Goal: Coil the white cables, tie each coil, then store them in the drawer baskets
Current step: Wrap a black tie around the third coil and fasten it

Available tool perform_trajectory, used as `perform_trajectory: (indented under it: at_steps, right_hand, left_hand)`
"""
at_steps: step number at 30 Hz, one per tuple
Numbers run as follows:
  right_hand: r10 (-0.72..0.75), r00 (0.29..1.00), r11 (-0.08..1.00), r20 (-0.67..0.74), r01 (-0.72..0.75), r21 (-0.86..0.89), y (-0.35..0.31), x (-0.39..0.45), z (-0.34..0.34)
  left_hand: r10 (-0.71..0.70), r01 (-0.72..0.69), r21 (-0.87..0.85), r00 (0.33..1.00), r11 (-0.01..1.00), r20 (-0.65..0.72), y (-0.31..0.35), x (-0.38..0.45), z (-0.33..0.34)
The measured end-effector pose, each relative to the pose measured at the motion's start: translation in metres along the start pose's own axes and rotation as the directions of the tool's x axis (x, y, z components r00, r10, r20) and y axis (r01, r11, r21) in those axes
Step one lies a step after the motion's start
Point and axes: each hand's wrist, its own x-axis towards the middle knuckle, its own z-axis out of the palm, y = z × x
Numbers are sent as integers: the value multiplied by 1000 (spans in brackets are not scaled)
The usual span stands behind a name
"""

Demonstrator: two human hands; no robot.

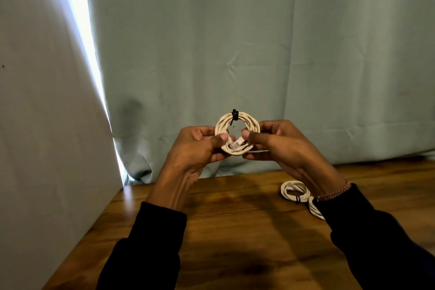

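Dim room, one bright slit of daylight.
Glare blows out the curtain (pixel 235 42) gap up and left of the hands; soft shadows fall on the table (pixel 235 231) beneath them. Edges bow; focus is slightly soft throughout.

The second coil (pixel 316 209) on the table (pixel 235 231) is mostly hidden behind the right sleeve (pixel 367 231) — only its left arc shows. Both hands' fingers pass behind the held coil (pixel 237 134) — its sides are covered. The plugs (pixel 236 143) inside it are too blurred to make out.
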Motion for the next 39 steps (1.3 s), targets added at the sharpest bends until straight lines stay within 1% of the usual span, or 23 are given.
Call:
perform_trajectory:
  at_steps: [4,9,12,16,19,21,23,26,29,31,33,35,39]
  right_hand:
    - [10,1000,1000,-24,-11,-22,-1,-2,6]
    - [49,999,998,-15,-48,51,-2,-4,11]
    - [61,997,994,40,-65,89,-3,-6,14]
    - [127,990,975,68,-137,174,-2,-8,17]
    - [78,983,990,169,-96,100,-2,-9,15]
    - [63,987,998,149,-67,18,-2,-10,12]
    - [45,993,999,108,-44,-15,-2,-9,11]
    - [38,994,997,99,-44,63,1,-7,13]
    - [39,990,991,132,-55,119,1,-6,16]
    - [53,992,982,114,-72,172,1,-5,19]
    - [67,995,977,80,-82,199,3,-5,21]
    - [63,996,981,57,-72,178,3,-6,22]
    - [35,997,998,65,-38,43,3,-6,16]
  left_hand:
    - [-11,11,-1,1000,1000,17,1,-1,1]
    - [-35,37,-33,998,999,55,2,-1,-2]
    - [-38,40,-18,996,999,78,4,-2,-5]
    - [-45,44,20,996,999,76,3,-2,-9]
    - [-34,33,42,999,999,24,1,0,-11]
    - [-6,4,90,1000,996,20,0,0,-9]
    - [19,-21,136,1000,990,16,-2,1,-6]
    - [20,-20,137,1000,990,4,-2,1,-3]
    - [-12,8,102,999,995,38,3,-2,-7]
    - [-30,25,66,997,998,76,6,-5,-9]
    - [-23,16,89,997,996,75,6,-6,-7]
    - [10,-14,136,999,991,33,6,-6,-5]
    - [43,-43,116,999,992,3,5,-6,-3]
